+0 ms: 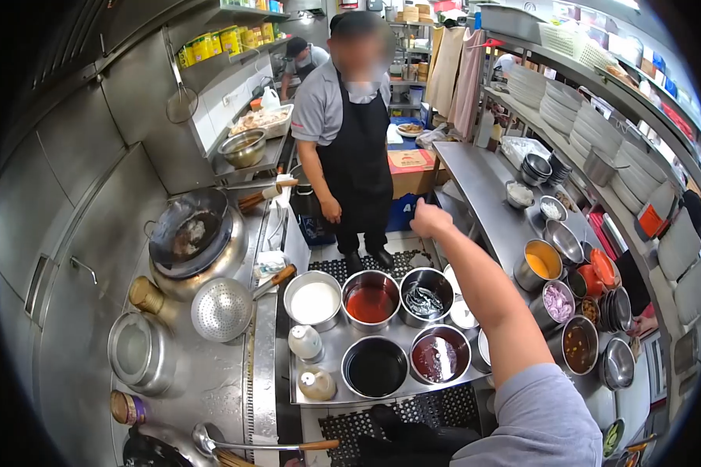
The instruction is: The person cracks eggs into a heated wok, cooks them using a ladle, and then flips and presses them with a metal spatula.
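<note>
My right hand [431,219] is stretched forward at arm's length, raised above the floor between the steel counter and the co-worker. Its fingers look curled, with one digit sticking up, and I see nothing held in them. My left hand is out of view. Below my forearm, a steel cart [308,389] carries pots of white powder [313,301], red liquid [370,305], dark liquid [375,367], a dark red sauce [441,355] and a pot with a glossy dark content [426,300]. Two squeeze bottles, one clear-white [305,343] and one tan [317,384], stand at its left.
A co-worker in a black apron [358,148] stands facing me; another person [302,61] is behind. On the left are a wok [188,233], a perforated strainer [221,310] and a ladle [206,440]. The right counter [475,175] holds ingredient bowls beneath plate stacks [596,128].
</note>
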`<action>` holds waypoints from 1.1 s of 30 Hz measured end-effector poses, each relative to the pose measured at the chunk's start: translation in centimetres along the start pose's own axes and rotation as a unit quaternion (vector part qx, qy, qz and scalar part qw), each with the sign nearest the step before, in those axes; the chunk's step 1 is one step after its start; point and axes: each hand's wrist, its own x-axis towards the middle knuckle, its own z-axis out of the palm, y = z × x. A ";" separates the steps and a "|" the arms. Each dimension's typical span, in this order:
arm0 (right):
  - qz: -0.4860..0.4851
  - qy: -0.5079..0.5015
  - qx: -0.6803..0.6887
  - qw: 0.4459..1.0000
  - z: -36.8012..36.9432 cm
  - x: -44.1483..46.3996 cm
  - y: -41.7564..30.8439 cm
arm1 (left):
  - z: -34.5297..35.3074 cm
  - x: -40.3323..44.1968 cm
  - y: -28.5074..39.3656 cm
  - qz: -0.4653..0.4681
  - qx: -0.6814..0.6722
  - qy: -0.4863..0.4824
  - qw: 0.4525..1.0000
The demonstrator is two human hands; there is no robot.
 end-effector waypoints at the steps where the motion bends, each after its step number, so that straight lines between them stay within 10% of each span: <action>1: 0.008 -0.006 0.006 1.000 -0.4 0.5 -0.1 | 0.3 0.4 -0.3 -0.031 -0.091 0.023 0.995; 11: -0.040 0.012 0.083 0.996 2.3 0.8 1.2 | 2.6 -4.0 -1.6 -0.007 0.107 -0.035 0.994; 21: -0.330 -0.368 0.294 0.818 11.6 -25.7 -1.4 | 2.1 -5.3 -2.7 0.017 0.093 -0.069 0.993; 27: -0.371 -0.582 -0.075 0.720 18.5 -39.1 -3.3 | -0.1 -6.5 -6.3 0.066 0.056 -0.107 0.991; 33: -0.317 -0.495 -0.139 0.797 31.9 -39.0 2.6 | -3.1 -8.9 -11.6 0.104 0.013 -0.137 0.985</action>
